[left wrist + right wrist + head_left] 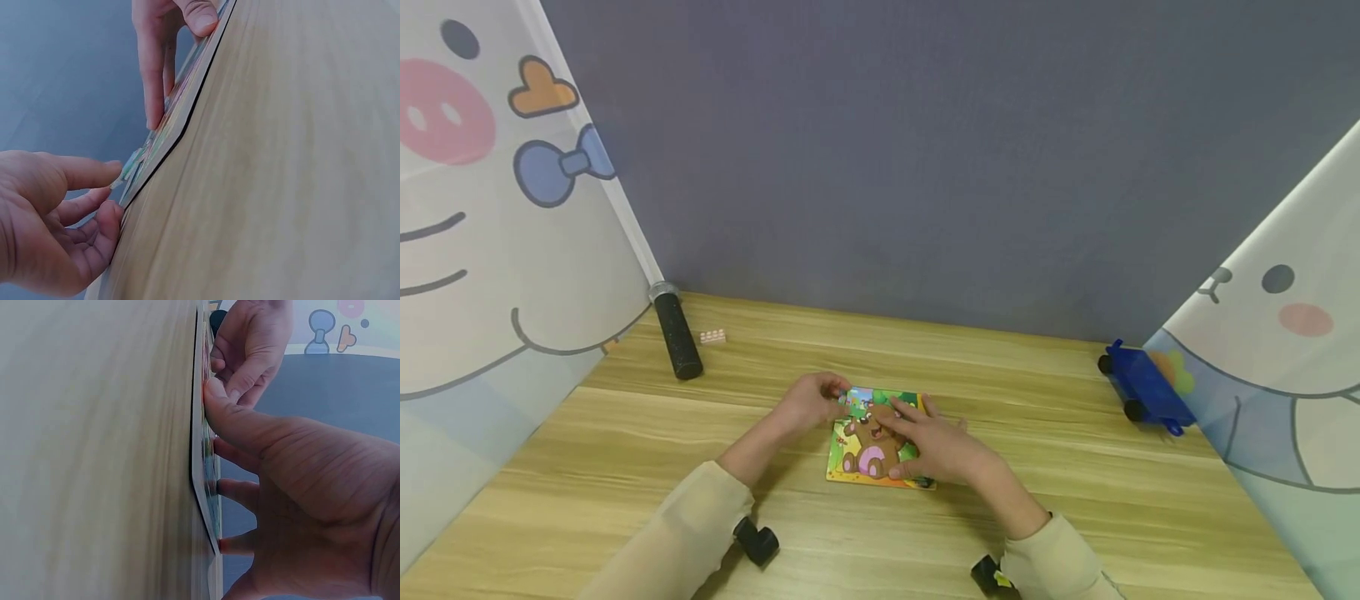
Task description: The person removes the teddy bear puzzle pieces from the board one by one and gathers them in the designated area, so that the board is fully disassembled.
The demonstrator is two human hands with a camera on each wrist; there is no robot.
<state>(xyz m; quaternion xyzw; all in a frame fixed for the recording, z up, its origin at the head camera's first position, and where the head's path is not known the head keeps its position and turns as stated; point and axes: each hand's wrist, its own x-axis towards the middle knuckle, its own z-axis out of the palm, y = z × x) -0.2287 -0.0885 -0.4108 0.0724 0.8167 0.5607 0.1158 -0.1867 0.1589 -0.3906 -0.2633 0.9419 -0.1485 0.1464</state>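
Note:
A square bear jigsaw puzzle (871, 462), with a brown bear on a green and yellow ground, lies flat on the wooden table. At its far left corner my left hand (808, 404) pinches a small puzzle piece (130, 167), tilted up at the edge in the left wrist view, between fingers and thumb. My right hand (943, 442) rests on the puzzle's right side with fingers spread. Its thumb (219, 394) and fingertips touch the puzzle surface in the right wrist view, covering part of the bear picture.
A black-handled rod (677, 333) leans at the back left beside a small pink-and-white block (712, 337). A blue toy cart (1150, 387) with black wheels stands at the right edge. A grey wall (925, 167) and printed cloth panels surround the wooden table (820, 550).

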